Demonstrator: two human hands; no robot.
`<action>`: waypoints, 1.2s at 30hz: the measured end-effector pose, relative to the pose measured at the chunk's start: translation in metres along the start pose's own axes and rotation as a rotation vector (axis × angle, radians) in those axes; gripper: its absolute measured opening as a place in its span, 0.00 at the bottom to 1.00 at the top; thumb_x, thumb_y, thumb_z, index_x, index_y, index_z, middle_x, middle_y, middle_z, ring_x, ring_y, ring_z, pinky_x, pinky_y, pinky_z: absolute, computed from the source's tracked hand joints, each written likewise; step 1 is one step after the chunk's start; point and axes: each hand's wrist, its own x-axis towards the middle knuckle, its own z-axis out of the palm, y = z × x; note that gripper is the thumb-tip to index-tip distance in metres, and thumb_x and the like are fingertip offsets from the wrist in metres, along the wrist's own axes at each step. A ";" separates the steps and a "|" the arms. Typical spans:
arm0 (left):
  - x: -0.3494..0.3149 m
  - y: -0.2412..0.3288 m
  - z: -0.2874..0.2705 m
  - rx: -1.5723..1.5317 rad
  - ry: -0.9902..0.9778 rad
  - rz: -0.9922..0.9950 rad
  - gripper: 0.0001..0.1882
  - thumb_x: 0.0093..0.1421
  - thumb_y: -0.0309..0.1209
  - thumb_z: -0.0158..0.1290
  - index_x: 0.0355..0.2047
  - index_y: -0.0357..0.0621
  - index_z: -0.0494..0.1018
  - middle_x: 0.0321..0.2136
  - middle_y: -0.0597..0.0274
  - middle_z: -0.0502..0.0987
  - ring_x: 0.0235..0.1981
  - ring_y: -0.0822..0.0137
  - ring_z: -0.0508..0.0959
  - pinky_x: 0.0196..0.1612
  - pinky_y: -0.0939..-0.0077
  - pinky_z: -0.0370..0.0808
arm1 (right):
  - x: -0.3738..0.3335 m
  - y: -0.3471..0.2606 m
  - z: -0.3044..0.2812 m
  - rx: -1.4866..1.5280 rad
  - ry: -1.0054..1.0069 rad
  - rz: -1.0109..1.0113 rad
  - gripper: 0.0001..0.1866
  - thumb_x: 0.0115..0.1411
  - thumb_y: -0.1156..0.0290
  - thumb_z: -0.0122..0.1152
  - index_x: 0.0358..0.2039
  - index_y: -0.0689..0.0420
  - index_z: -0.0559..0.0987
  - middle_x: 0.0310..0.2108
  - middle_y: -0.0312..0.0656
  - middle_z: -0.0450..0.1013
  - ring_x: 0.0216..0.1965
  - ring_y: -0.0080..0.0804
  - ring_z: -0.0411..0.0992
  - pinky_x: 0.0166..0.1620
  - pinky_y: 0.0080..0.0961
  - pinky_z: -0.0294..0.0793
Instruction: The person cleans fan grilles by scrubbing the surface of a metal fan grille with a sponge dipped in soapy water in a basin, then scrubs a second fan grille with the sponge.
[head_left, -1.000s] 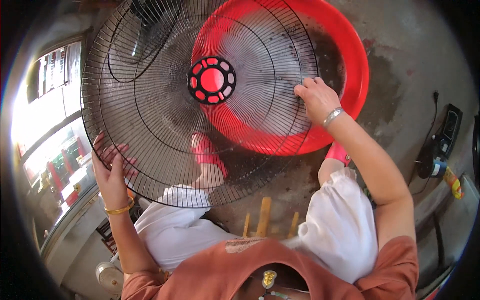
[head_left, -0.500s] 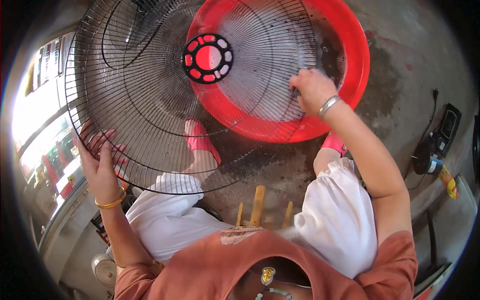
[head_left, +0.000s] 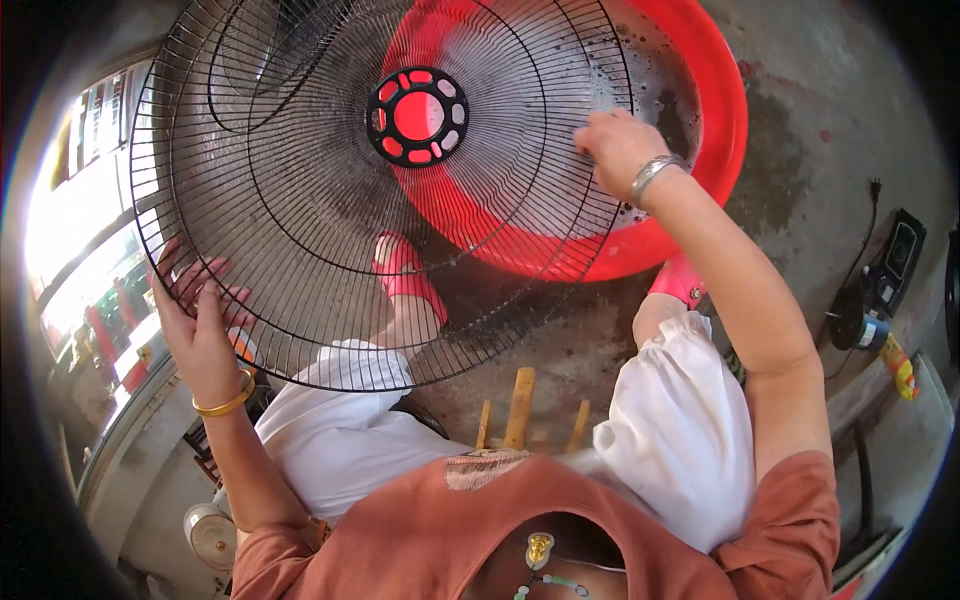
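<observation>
A large round black wire fan grille [head_left: 300, 200] tilts in front of me, with a slotted ring [head_left: 416, 117] at its centre. My left hand [head_left: 203, 303] holds its left rim, the thumb on the near side and the fingers seen through the wires. Over the right part of the grille, my right hand [head_left: 622, 152] is closed, knuckles up. A pale, blurred streak shows just beyond its fingers; whatever it grips is too indistinct to name. Behind the grille's right half sits a red basin [head_left: 722, 130] with foamy water [head_left: 655, 75].
Pink shoes [head_left: 410, 275] are on my feet, either side of the basin's near edge. Between my knees stand wooden legs [head_left: 519, 405]. On the wet concrete floor [head_left: 780, 150] at the right lie a black device [head_left: 898, 255] and a cable with a plug [head_left: 874, 200].
My right hand has shifted slightly up and left along the wires. The grille and my left hand stay almost in place.
</observation>
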 end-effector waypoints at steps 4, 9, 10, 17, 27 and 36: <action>-0.003 0.005 -0.001 -0.017 0.020 -0.006 0.26 0.64 0.20 0.40 0.62 0.42 0.56 0.42 0.51 0.74 0.28 0.70 0.77 0.24 0.81 0.76 | -0.004 -0.023 -0.004 0.438 0.450 -0.147 0.10 0.48 0.73 0.60 0.34 0.52 0.77 0.33 0.42 0.72 0.39 0.45 0.71 0.45 0.38 0.72; -0.005 0.017 0.001 -0.002 0.042 0.008 0.25 0.64 0.21 0.40 0.62 0.42 0.56 0.42 0.50 0.74 0.28 0.71 0.77 0.24 0.82 0.75 | 0.004 -0.030 0.035 0.394 0.554 -0.262 0.10 0.45 0.79 0.58 0.30 0.52 0.76 0.34 0.38 0.70 0.40 0.44 0.67 0.42 0.37 0.73; -0.008 0.017 0.001 0.007 0.045 0.034 0.25 0.64 0.21 0.39 0.62 0.41 0.57 0.42 0.50 0.74 0.28 0.71 0.77 0.24 0.83 0.75 | 0.002 -0.030 0.035 0.400 0.494 -0.266 0.10 0.46 0.79 0.57 0.30 0.52 0.76 0.34 0.38 0.70 0.40 0.44 0.67 0.42 0.37 0.73; -0.009 0.018 0.004 0.058 0.115 0.096 0.26 0.62 0.20 0.38 0.62 0.39 0.56 0.41 0.51 0.74 0.27 0.71 0.77 0.24 0.84 0.74 | -0.019 0.009 0.032 0.183 0.082 -0.048 0.10 0.47 0.76 0.57 0.30 0.48 0.80 0.36 0.38 0.70 0.44 0.44 0.68 0.45 0.35 0.74; -0.010 0.013 -0.007 0.101 0.035 0.065 0.28 0.64 0.21 0.40 0.64 0.37 0.51 0.46 0.51 0.72 0.37 0.68 0.77 0.26 0.81 0.76 | -0.064 -0.061 0.009 0.924 -0.028 -0.404 0.11 0.46 0.74 0.60 0.33 0.51 0.80 0.35 0.40 0.74 0.43 0.40 0.71 0.49 0.34 0.71; -0.022 0.030 0.015 0.017 0.107 0.128 0.26 0.64 0.19 0.40 0.63 0.37 0.53 0.45 0.49 0.73 0.33 0.69 0.77 0.28 0.81 0.75 | 0.014 0.077 0.024 -0.001 0.455 -0.146 0.15 0.50 0.79 0.52 0.35 0.47 0.80 0.37 0.39 0.73 0.43 0.44 0.68 0.46 0.35 0.72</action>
